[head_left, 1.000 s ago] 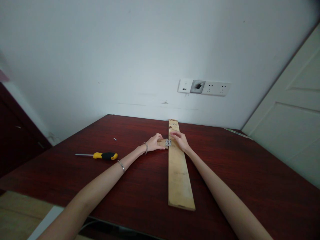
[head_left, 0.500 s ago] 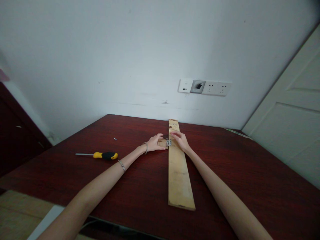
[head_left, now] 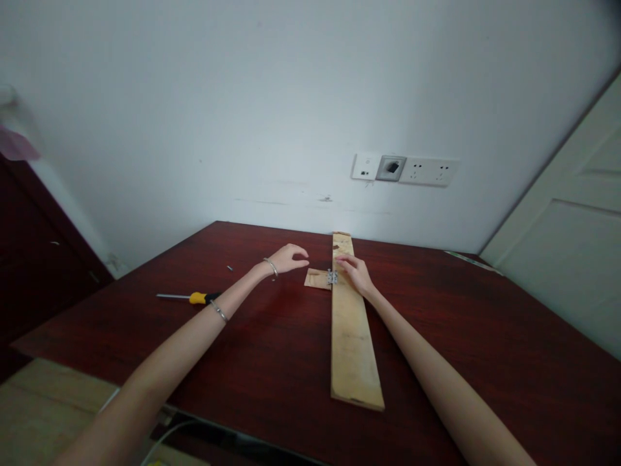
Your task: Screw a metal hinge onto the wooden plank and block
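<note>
A long wooden board lies lengthwise on the dark red table, its far end near the wall. A small metal hinge bridges its left edge and a short wooden piece. My left hand is raised left of the short piece, thumb and fingers apart, holding nothing. Over the board, just right of the hinge, my right hand has its thumb and fingertips pinched together. Whatever is between them is too small to make out. A yellow-and-black screwdriver lies at the left, its handle partly covered by my left forearm.
A small metal bit lies on the table beyond the screwdriver. The wall behind carries sockets with a black plug. A white panelled door stands at the right; a thin strip lies by the far right edge.
My left hand has let go of the short wooden piece and moved left and slightly up, uncovering it. My right hand stays pinched by the hinge. The view has shifted slightly.
</note>
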`<action>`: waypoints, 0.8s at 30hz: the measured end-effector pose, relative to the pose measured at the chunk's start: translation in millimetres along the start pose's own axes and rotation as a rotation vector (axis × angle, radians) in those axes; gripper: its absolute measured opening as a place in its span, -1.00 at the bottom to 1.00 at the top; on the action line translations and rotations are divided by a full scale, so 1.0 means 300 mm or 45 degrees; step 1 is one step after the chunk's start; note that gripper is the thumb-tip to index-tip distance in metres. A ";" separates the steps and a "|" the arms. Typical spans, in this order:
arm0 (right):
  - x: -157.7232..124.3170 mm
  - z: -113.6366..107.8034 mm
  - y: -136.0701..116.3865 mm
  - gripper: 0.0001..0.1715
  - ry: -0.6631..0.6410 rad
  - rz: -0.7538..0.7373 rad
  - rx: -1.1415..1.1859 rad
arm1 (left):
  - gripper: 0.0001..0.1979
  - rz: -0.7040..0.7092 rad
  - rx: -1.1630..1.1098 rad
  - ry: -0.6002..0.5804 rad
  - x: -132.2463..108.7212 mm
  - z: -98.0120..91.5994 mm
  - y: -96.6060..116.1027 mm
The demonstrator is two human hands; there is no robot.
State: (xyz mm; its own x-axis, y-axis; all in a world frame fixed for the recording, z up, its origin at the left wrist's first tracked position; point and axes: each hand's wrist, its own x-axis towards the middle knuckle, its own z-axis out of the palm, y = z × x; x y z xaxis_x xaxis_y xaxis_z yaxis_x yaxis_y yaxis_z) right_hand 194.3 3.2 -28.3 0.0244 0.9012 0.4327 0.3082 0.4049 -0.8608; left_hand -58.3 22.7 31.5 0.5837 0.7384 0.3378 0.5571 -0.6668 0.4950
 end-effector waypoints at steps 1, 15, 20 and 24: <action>0.000 0.000 0.001 -0.72 0.001 0.000 -0.001 | -0.77 -0.039 0.029 -0.050 -0.006 -0.049 -0.014; -0.013 0.003 -0.009 -0.76 0.011 0.020 -0.016 | -0.79 -0.550 0.904 -0.352 -0.324 -0.410 -0.317; -0.016 0.003 -0.014 -0.76 -0.003 0.020 -0.019 | -0.78 -0.402 0.861 -0.408 -0.391 -0.399 -0.354; -0.017 0.002 -0.015 -0.75 0.000 0.022 -0.034 | -0.70 -0.362 0.911 -0.405 -0.394 -0.377 -0.371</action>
State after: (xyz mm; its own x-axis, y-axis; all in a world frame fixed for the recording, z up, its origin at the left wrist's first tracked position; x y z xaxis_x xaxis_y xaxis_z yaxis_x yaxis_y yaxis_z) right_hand 192.3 -3.2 -26.7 0.0300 0.9081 0.4176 0.3330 0.3849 -0.8608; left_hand -256.2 21.1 27.1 0.4434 0.8961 -0.0184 0.8867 -0.4416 -0.1373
